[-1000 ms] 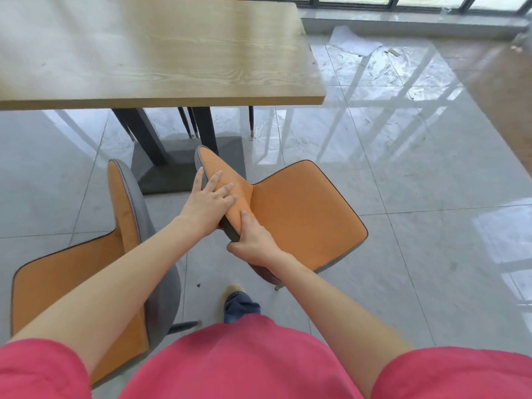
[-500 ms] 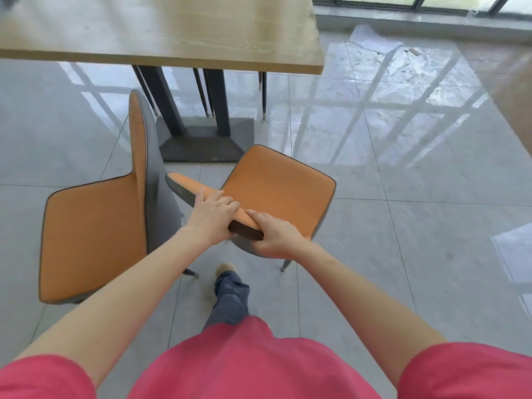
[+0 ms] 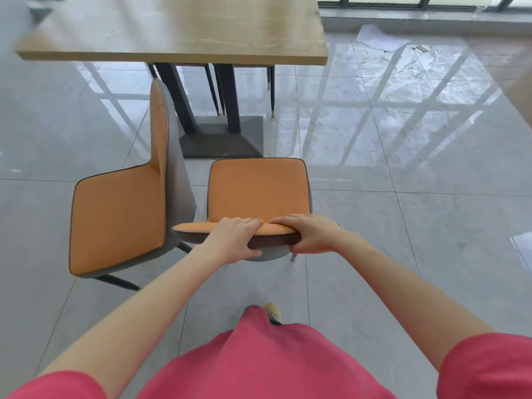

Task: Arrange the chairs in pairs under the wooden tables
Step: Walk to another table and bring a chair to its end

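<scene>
Hands were clamped on the top edge of a chair backrest, seen from above by a head-worn camera. The left hand (image 3: 234,236) and the right hand (image 3: 312,233) were closed side by side over the rim, fingers curled across the orange front and thumbs tucked under the grey back, with a short bare stretch of rim between them. The grip was judged to be placed there so that the held chair (image 3: 259,191) could be steered and pushed squarely forward. Beyond the grip lay its orange seat, facing the wooden table (image 3: 184,30), whose dark pedestal base (image 3: 221,136) stood just past the seat's front edge; the chair was not yet under the tabletop. To the left of the grip a second chair (image 3: 118,214) stood just beside the held one, turned sideways so that its backrest rose near the pedestal and its seat pointed away to the left; whether the two chairs touched could not be told. Thin chair legs (image 3: 270,90) were visible beyond the pedestal, on the table's far side.

Compared with half a second earlier, the held chair had been swung from an angled heading to face the table straight on, and the hands had been spread slightly wider along the rim. The second chair kept its orientation.
</scene>
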A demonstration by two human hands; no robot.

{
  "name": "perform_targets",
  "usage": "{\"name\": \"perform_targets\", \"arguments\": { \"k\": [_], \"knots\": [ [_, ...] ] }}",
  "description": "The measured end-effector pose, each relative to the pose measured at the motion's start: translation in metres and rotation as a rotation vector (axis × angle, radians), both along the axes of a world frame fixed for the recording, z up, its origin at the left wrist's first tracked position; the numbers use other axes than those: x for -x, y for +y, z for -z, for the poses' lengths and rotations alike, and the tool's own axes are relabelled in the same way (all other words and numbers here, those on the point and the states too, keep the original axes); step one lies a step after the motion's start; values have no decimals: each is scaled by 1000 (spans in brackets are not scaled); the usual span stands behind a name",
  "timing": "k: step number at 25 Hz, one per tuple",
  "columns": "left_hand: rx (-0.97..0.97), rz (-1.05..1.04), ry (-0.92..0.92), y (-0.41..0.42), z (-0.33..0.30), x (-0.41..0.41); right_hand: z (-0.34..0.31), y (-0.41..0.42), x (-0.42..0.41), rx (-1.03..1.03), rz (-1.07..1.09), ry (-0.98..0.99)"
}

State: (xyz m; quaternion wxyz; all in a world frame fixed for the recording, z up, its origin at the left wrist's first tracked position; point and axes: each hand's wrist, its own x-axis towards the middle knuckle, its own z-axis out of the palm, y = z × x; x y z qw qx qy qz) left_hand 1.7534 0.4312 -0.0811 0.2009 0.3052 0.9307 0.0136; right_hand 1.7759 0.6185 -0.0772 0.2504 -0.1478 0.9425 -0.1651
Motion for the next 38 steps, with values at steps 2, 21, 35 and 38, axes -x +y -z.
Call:
{"name": "perform_targets", "arguments": {
  "k": [2,21,35,38],
  "knots": [
    [-5,-21,6,1,2,-11,2,1,-10,-56,5,67],
    [68,-228,11,12,2,10,33,13,5,-162,-73,657],
    [13,-325,89,20,4,93,45,26,107,4,-151,776],
    [55,-325,84,16,0,124,47,20,137,-9,-148,785]
  ]
}}
